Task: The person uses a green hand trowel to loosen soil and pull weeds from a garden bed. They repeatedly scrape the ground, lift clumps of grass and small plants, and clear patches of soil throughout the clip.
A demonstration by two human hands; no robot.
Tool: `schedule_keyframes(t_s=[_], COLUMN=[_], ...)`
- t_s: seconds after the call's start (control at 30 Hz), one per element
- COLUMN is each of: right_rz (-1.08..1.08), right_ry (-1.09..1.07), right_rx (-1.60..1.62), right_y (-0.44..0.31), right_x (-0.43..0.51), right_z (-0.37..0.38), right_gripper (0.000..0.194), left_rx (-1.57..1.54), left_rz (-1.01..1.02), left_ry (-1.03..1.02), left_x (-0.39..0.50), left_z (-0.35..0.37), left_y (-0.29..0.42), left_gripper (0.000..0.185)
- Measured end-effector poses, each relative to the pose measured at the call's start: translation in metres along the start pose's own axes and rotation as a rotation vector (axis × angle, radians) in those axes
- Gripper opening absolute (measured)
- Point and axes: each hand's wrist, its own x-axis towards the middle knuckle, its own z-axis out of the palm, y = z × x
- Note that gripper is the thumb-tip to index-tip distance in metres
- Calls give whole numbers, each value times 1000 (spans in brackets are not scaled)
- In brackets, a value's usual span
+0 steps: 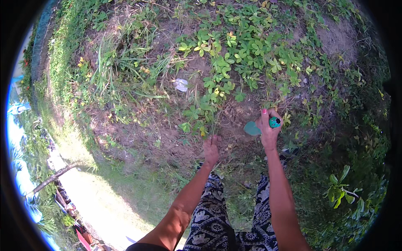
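Note:
My right hand [269, 128] is closed around the handle [275, 122] of a hand trowel, green with black marks at its end. The trowel's flat green blade [252, 128] shows to the left of my fist, over bare soil [240, 109]. My left hand [211, 150] is low at the edge of the soil, with its fingertips at the base of a leafy green plant [194, 114]. Whether those fingers grip a stem cannot be made out. Low broad-leaved ground cover [251, 50] spreads beyond both hands.
A pale, clear plastic-looking piece of litter [181, 84] lies among grass clumps [110, 62] ahead on the left. My patterned trousers [213, 216] show below, with grass between the legs. A leafy shoot [340, 189] stands at the right. A bare branch [53, 178] juts in at the left.

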Motion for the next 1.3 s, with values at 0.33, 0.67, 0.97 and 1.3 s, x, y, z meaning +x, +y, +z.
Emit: schedule_keyframes(t_s=[0.33, 0.67, 0.97, 1.3], right_rz=[-245, -510, -539, -584], right_ry=[-74, -284, -78, 1], right_rx=[237, 218, -310, -458], right_y=[-66, -104, -84, -80], right_x=[13, 61, 79, 59], right_z=[57, 152, 67, 57], right_gripper=[27, 27, 29, 25], left_rx=[17, -539, -14, -636], left_rz=[321, 203, 129, -64], left_ry=[50, 36, -42, -77], left_x=[48, 171, 164, 181], left_z=[-26, -38, -23, -6], left_y=[105, 111, 118, 120], left_gripper=[16, 24, 19, 22])
